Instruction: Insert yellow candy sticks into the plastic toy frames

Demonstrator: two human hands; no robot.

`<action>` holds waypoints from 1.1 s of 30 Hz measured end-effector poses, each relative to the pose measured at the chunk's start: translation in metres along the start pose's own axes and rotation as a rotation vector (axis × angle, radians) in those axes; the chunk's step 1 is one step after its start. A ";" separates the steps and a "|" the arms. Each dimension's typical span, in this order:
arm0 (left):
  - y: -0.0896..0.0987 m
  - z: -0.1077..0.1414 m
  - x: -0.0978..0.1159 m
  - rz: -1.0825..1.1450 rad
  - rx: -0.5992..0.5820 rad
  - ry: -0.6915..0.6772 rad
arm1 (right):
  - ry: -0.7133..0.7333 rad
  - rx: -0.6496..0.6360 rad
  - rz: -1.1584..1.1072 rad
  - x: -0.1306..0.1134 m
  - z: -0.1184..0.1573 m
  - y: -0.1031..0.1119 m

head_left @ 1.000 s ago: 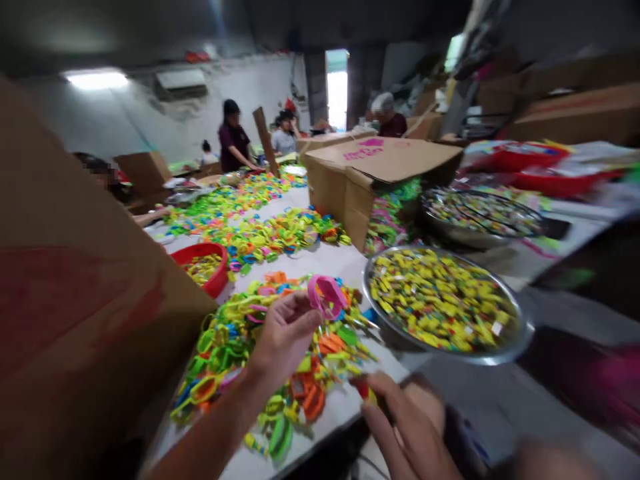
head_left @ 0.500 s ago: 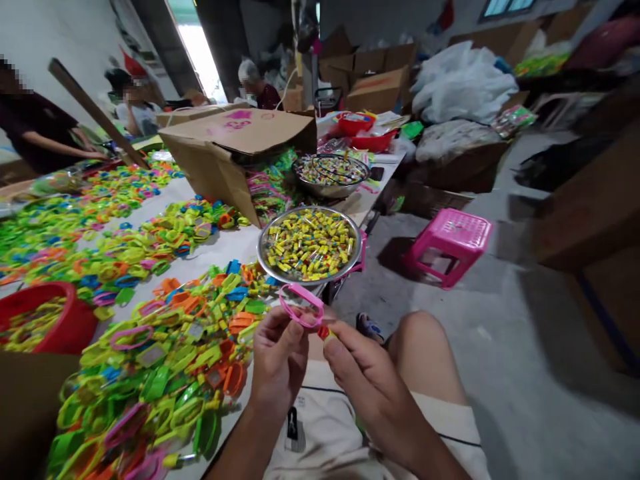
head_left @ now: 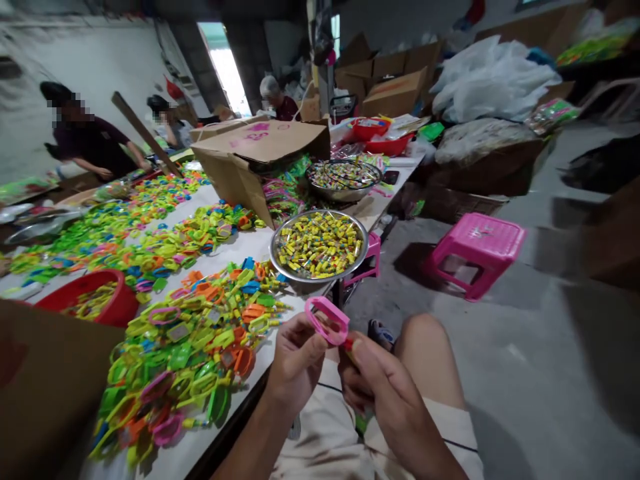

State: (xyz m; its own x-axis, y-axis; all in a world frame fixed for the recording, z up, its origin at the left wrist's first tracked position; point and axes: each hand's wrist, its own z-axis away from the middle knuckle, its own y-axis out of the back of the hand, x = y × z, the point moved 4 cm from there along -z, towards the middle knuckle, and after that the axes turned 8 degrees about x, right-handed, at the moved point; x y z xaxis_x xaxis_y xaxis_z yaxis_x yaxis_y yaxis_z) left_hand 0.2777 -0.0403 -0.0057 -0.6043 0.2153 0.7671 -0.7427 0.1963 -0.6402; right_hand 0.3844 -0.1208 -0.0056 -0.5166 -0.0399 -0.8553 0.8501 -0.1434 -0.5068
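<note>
Pinched in the fingers of my left hand (head_left: 295,367) is a pink plastic toy watch (head_left: 334,311), its closed loop held above my lap. My right hand (head_left: 387,383) grips a small piece with a red end (head_left: 348,343) between thumb and forefinger. Its red end is right against the lower right of the pink loop; I cannot tell whether it is inserted. The rest of the piece is hidden by my fingers. To the left lies a heap of colourful plastic watches (head_left: 210,353), many with small yellow tubes. A metal bowl (head_left: 320,279) beyond my hands holds several yellow-capped tubes (head_left: 320,243).
A red basin (head_left: 127,303) and a cardboard flap (head_left: 55,373) stand at the left. Behind the bowl are an open carton (head_left: 270,143) and a second bowl (head_left: 343,195). A pink stool (head_left: 480,247) stands on the floor at right. A co-worker (head_left: 95,140) works across the table.
The view has swung left, so the scene sits further right. The pink watch has turned to show its loop more openly, and the red-ended piece has come up against it.
</note>
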 end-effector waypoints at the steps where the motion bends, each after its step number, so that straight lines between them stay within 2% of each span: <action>1: 0.001 0.004 -0.001 0.015 0.005 0.017 | -0.014 0.004 -0.017 0.002 0.001 -0.001; 4: 0.012 0.010 -0.008 0.102 0.016 0.059 | -0.099 0.058 0.005 0.013 -0.002 -0.004; 7: 0.032 0.006 -0.020 0.170 0.079 0.065 | -0.202 0.144 0.042 0.030 -0.013 -0.001; 12: 0.074 -0.008 -0.029 0.074 0.169 0.064 | -0.290 0.156 0.232 0.066 -0.041 0.013; 15: 0.104 -0.010 -0.017 -0.119 0.252 0.016 | -0.219 0.141 0.543 0.079 -0.060 0.024; 18: 0.138 0.002 -0.007 -0.290 0.336 -0.001 | -0.040 0.099 0.926 0.085 -0.087 0.025; 21: 0.170 0.035 -0.019 -0.423 0.266 0.158 | 0.234 -0.002 1.183 0.088 -0.123 -0.002; 23: 0.196 0.072 -0.037 -0.590 0.203 0.289 | 0.445 -0.064 1.242 0.090 -0.147 -0.033; 25: 0.227 0.115 -0.057 -0.788 0.240 0.356 | 0.633 -0.113 1.272 0.094 -0.168 -0.069; 27: 0.264 0.159 -0.073 -0.923 0.410 0.392 | 0.776 -0.131 1.353 0.100 -0.187 -0.102; 30: 0.312 0.215 -0.092 -0.935 0.750 0.624 | 0.878 -0.108 1.486 0.112 -0.205 -0.137; 32: 0.325 0.244 -0.099 -0.874 0.886 0.754 | 0.879 -0.108 1.504 0.119 -0.210 -0.150; 33: 0.325 0.257 -0.099 -0.841 0.928 0.782 | 0.873 -0.117 1.505 0.121 -0.210 -0.153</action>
State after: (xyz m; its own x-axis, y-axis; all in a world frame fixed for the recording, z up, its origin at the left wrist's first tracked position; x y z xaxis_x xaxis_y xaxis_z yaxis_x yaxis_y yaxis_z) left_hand 0.0224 -0.2438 -0.2790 0.1701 0.8598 0.4814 -0.8853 -0.0812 0.4579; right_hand 0.2132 0.1040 -0.0546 0.8331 0.4448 -0.3288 0.5176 -0.4175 0.7468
